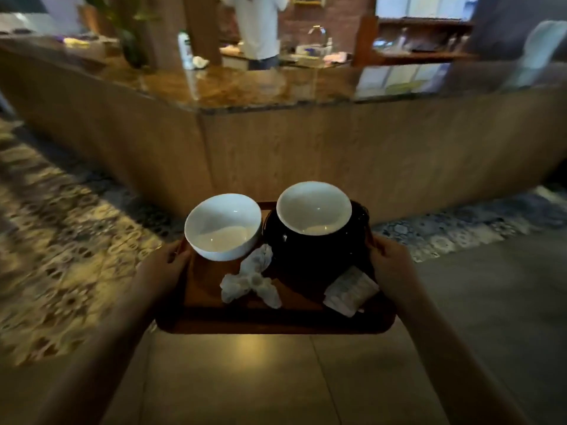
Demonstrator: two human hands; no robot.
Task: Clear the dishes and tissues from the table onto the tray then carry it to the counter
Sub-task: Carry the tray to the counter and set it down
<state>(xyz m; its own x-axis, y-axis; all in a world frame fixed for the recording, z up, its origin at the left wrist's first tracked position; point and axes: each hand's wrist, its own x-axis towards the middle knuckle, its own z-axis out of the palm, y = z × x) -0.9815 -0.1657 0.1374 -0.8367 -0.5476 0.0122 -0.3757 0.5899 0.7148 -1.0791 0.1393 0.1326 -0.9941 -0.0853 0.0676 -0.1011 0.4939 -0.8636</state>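
Observation:
I hold a brown wooden tray point(270, 323) in the air above the floor. My left hand point(170, 261) grips its left edge and my right hand point(391, 265) grips its right edge. On the tray stand a white bowl point(222, 227) at the left and a second white bowl point(313, 207) resting on dark dishes point(306, 256) at the right. A crumpled white tissue point(250, 280) lies in the middle of the tray. A folded white napkin point(349, 291) lies near its right front. The counter point(245, 87), with a glossy brown top, stands straight ahead.
The counter's wooden front point(306, 154) forms a corner facing me. A person in a white shirt point(259, 26) stands behind it. A white bottle point(185, 49) and a plant point(132, 41) sit on the counter's left part. Patterned floor tiles point(61, 240) lie left.

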